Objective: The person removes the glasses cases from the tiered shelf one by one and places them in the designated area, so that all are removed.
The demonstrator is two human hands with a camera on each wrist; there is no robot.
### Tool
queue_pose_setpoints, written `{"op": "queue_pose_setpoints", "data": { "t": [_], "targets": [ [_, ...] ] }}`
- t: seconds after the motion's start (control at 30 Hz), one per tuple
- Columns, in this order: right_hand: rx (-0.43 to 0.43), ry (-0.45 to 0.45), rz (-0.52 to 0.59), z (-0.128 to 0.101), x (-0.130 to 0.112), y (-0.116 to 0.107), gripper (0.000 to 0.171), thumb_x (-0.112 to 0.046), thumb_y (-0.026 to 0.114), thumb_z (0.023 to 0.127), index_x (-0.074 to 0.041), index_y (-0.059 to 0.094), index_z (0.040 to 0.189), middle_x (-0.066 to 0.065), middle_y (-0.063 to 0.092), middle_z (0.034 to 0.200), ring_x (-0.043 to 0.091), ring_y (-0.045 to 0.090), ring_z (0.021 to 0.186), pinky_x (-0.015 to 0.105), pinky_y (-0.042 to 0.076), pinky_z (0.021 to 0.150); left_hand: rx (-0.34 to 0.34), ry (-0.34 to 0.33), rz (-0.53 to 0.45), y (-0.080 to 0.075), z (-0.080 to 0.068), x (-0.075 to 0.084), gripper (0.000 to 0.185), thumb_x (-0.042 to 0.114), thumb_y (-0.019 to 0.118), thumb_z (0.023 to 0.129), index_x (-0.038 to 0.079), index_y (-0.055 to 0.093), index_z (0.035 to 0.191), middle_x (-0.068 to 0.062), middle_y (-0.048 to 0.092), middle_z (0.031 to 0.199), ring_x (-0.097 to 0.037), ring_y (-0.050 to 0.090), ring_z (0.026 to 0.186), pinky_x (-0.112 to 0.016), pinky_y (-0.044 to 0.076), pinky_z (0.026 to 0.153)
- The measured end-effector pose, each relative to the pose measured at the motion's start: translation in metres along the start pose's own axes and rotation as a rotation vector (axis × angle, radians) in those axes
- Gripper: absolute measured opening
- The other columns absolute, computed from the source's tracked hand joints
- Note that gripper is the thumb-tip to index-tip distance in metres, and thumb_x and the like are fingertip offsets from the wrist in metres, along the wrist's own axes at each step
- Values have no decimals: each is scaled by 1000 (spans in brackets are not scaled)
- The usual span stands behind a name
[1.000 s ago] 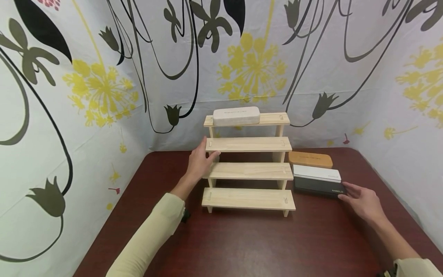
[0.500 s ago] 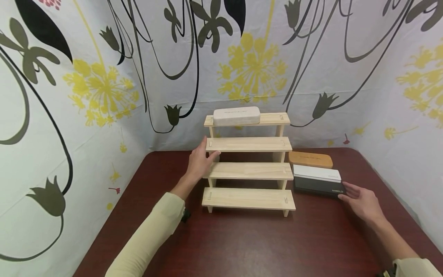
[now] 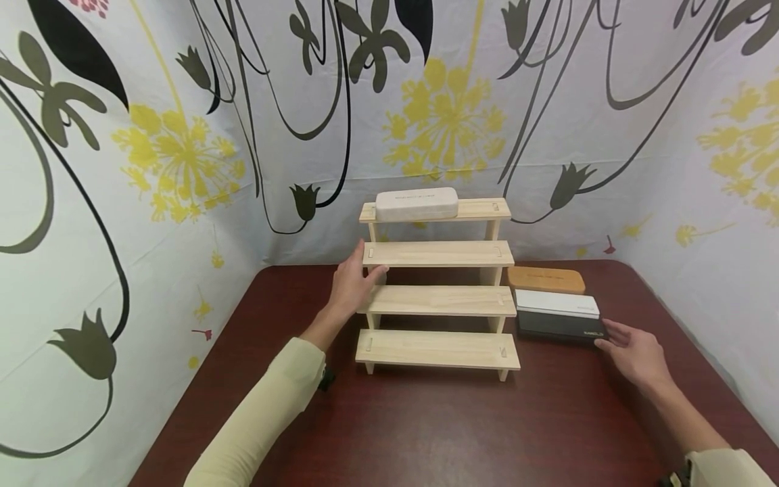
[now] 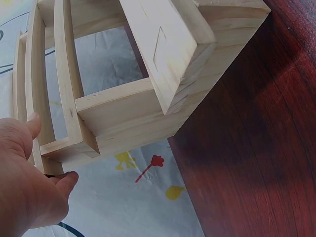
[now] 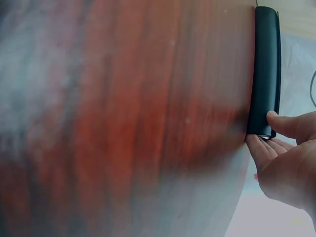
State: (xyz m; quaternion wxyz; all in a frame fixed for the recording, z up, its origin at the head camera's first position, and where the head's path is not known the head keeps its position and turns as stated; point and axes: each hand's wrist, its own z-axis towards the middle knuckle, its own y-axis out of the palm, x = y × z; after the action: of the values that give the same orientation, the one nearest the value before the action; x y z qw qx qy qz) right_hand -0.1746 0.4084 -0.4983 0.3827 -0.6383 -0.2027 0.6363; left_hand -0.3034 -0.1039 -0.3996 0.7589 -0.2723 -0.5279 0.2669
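Rack [image 3: 438, 297]: four-tier stepped wooden shelf, standing on the dark red table [image 3: 426, 433] near the back wall. Left hand [image 3: 351, 284] rests against the rack's left end, between the second and third tiers, fingers fairly straight with the thumb on the upright; judging by that, it's steadying the rack, not lifting it. Left wrist view shows the same: fingertips against the side frame, nothing wrapped. Right of the rack, three cases on the table: tan case [image 3: 546, 279] furthest back, white case [image 3: 556, 304] in front of it, black case [image 3: 561, 327] nearest the front. Right hand [image 3: 635, 353] is at the black case's right end, thumb and fingertips touching its corner, loosely spread, no closed hold yet. Rack contents: one white case [image 3: 416, 203] on the left of the top tier; three lower tiers bare.
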Motion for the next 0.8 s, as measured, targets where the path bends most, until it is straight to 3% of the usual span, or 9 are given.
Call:
{"op": "queue_pose_setpoints", "data": {
  "t": [0.33,0.57,0.8],
  "targets": [
    [25,9,-6,1,-1,1,53,-14,68,104,16,52,145,40,56,135,61,55,125,77,32,107,0,-15,-6,1,1,-1,89,42,70,104,5,21,170,-17,35,169,-37,38,153,-51,36,122],
    [27,18,2,0,-1,1,53,-16,67,106,16,52,145,39,56,135,63,49,130,77,22,113,18,1,-13,3,0,-2,89,42,70,104,5,22,169,-17,36,168,-36,40,152,-50,37,122],
    [42,29,10,0,-1,1,52,-18,68,105,15,55,143,37,59,133,65,43,135,76,22,114,37,9,-5,2,-1,-2,88,43,72,103,5,26,169,-17,39,166,-36,44,149,-50,40,120]
  ]
}}
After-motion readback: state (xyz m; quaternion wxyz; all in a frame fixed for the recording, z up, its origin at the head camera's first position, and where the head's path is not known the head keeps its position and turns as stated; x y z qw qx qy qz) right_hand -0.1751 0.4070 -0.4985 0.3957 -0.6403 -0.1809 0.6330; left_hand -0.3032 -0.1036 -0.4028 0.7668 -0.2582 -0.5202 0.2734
